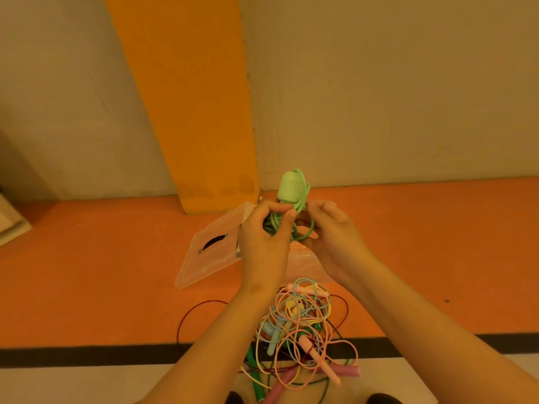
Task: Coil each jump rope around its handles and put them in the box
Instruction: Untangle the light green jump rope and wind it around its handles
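I hold a light green jump rope (291, 189) up in front of me, its handle end pointing upward and its cord wound in loops below. My left hand (264, 243) grips the wound handles from the left. My right hand (329, 237) pinches the green cord on the right side. Under my hands a clear plastic box (303, 263) stands on the orange floor, mostly hidden. Its clear lid (210, 246) lies to the left of it. A tangled heap of jump ropes (300, 330) in pink, blue, yellow, green and dark red lies nearer to me.
An orange pillar (189, 112) stands against the pale wall just behind the box. A black stripe (87, 355) crosses the floor between the orange area and a pale strip near my feet. A pale object (8, 220) sits at the far left edge.
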Available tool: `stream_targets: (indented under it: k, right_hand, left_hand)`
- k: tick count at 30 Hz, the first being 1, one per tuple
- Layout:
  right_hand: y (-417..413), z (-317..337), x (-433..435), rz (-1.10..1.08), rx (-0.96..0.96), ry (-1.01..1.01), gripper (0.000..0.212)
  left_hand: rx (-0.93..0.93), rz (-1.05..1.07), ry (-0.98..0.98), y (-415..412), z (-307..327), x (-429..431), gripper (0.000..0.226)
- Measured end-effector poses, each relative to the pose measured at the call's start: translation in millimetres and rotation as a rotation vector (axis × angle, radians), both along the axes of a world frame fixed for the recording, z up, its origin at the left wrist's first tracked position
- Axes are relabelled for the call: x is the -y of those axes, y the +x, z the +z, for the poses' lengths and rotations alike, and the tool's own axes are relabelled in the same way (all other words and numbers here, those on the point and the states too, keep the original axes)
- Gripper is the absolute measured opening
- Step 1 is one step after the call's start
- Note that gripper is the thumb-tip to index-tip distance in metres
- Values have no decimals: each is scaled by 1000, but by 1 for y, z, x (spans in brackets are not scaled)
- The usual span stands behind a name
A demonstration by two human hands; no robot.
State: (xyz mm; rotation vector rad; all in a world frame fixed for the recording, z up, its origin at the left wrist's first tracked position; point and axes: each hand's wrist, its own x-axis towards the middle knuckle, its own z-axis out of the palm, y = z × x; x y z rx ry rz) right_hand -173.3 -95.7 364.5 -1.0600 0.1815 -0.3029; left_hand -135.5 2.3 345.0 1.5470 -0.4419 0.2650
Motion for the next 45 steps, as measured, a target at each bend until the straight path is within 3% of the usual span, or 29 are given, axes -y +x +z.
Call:
stream_targets:
  k: [5,14,19,26,29,34,40,45]
  right_hand:
    - [-2,4,-3,30,-9,8,21]
    - [-5,8,-6,9,10,-50,29]
    - [-7,9,-6,-1,30,-122,21]
    - [-2,0,0,-42,30,-203,21]
    - [2,-4,-1,-91,16,-234,8]
    - [5,-8,0,-168,-43,-248,35]
    - [-2,-3,-6,-70,-71,-353,34]
    - [-4,0,-13,-174,-20,-371,25]
  left_hand:
    - [-69,-53,-93,0,3,-3,23]
    - [-164,-44,-144,-3,2,0,19]
    - [-78,-61,-67,-2,0,0,25]
    - [-6,-83,103,-2,-3,7,16]
    - [-23,-78,145,0,-1,8,14]
    - [-168,-89,5,0,7,10,25]
    - [-238,-159,-81,0,14,5,16]
    - [-261,-172,-112,3,13,3,17]
